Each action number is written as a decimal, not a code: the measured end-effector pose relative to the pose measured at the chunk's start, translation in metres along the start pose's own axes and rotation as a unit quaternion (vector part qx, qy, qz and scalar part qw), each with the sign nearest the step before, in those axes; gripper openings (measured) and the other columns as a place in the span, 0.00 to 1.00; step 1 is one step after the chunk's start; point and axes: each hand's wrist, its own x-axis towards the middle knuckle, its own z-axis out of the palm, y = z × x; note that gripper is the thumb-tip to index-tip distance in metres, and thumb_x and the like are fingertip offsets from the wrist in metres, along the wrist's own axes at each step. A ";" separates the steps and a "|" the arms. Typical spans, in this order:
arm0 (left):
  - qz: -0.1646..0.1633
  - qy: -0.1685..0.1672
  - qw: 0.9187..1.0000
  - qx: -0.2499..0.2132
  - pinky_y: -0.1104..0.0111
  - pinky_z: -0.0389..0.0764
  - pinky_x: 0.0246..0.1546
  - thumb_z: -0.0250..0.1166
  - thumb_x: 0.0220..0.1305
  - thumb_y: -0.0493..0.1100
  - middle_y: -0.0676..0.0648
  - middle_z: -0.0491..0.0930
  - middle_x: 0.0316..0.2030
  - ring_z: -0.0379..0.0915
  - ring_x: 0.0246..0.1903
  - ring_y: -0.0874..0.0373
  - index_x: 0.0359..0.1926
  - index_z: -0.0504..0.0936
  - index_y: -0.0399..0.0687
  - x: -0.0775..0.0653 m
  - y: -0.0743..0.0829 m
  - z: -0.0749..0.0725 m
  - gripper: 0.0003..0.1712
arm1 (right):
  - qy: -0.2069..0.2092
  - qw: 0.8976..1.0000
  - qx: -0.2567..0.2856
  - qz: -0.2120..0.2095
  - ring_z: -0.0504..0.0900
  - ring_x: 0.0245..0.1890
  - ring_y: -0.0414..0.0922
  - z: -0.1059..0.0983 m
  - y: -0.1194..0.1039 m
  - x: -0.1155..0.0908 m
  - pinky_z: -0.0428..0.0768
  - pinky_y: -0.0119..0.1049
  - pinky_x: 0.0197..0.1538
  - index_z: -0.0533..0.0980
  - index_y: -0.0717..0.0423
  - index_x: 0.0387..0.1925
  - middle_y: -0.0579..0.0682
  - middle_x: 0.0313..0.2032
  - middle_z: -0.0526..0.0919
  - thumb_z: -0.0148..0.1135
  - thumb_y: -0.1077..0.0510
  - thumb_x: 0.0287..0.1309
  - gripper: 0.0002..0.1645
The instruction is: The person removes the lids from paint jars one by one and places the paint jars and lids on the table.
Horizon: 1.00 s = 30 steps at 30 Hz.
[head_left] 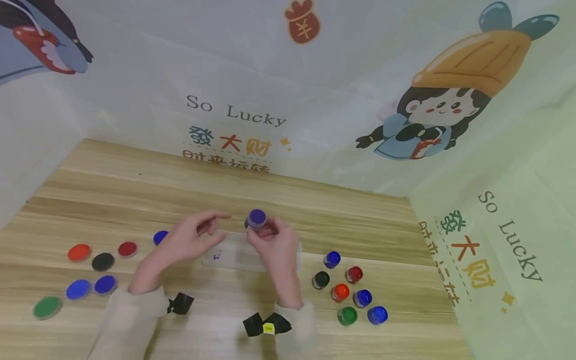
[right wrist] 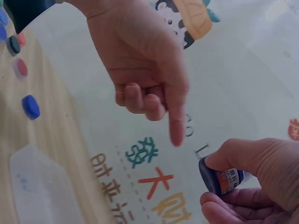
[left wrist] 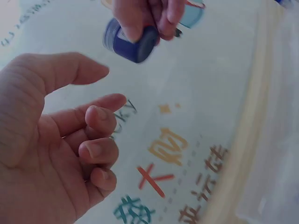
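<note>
My right hand (head_left: 277,246) pinches a small paint jar (head_left: 256,219) between thumb and fingers, above a translucent white tray (head_left: 236,257). In the right wrist view the jar has a dark purple-blue cap and an orange-and-white label (right wrist: 228,180). To its left, my left hand (head_left: 185,239) is raised with nothing in it. Its thumb and index finger are spread apart, and the other fingers bend loosely, as the left wrist view shows. A gap separates those fingertips from the jar. Small blue-purple spots mark the tray's left end.
Several paint jars, among them a green one (head_left: 347,316) and an orange-red one (head_left: 340,292), stand at the right. Several round lids, including a black lid (head_left: 103,261) and a green lid (head_left: 47,307), lie at the left. A printed cloth (head_left: 342,115) encloses the wooden table (head_left: 135,175).
</note>
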 end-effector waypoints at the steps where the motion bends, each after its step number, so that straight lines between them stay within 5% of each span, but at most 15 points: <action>1: 0.016 0.008 1.000 -0.015 0.73 0.63 0.21 0.65 0.56 0.31 0.54 0.67 0.21 0.59 0.20 0.65 0.51 0.78 0.34 0.003 0.005 -0.001 0.19 | -0.003 1.000 -0.003 -0.004 0.80 0.23 0.42 -0.003 -0.003 0.000 0.77 0.26 0.27 0.79 0.66 0.34 0.54 0.25 0.82 0.72 0.63 0.42 0.15; 7: 0.093 0.037 0.994 -0.050 0.73 0.63 0.21 0.64 0.55 0.29 0.55 0.67 0.21 0.60 0.20 0.64 0.50 0.78 0.32 0.020 0.026 -0.003 0.19 | -0.001 0.998 -0.012 -0.055 0.81 0.24 0.44 -0.012 -0.014 0.002 0.78 0.26 0.28 0.79 0.66 0.34 0.55 0.26 0.82 0.71 0.64 0.43 0.14; 15: 0.080 0.011 0.995 -0.054 0.73 0.62 0.22 0.66 0.55 0.32 0.54 0.67 0.22 0.60 0.21 0.63 0.51 0.78 0.33 0.028 0.035 -0.001 0.21 | -0.016 0.996 -0.034 -0.082 0.81 0.23 0.45 -0.018 -0.021 0.002 0.77 0.25 0.28 0.79 0.66 0.32 0.55 0.26 0.82 0.70 0.65 0.43 0.12; 22: 0.103 0.006 0.993 -0.051 0.73 0.62 0.22 0.68 0.52 0.32 0.54 0.67 0.22 0.61 0.21 0.60 0.50 0.78 0.32 0.033 0.039 0.001 0.21 | -0.031 0.994 -0.050 -0.096 0.81 0.22 0.45 -0.023 -0.028 0.006 0.76 0.25 0.27 0.79 0.66 0.31 0.55 0.24 0.82 0.70 0.64 0.44 0.10; 30: 0.105 -0.007 0.993 -0.053 0.70 0.64 0.22 0.69 0.51 0.31 0.54 0.68 0.22 0.62 0.22 0.61 0.49 0.79 0.33 0.037 0.043 0.000 0.22 | -0.061 0.994 -0.046 -0.082 0.80 0.23 0.44 -0.027 -0.036 0.007 0.77 0.25 0.27 0.80 0.66 0.33 0.55 0.25 0.83 0.68 0.66 0.43 0.11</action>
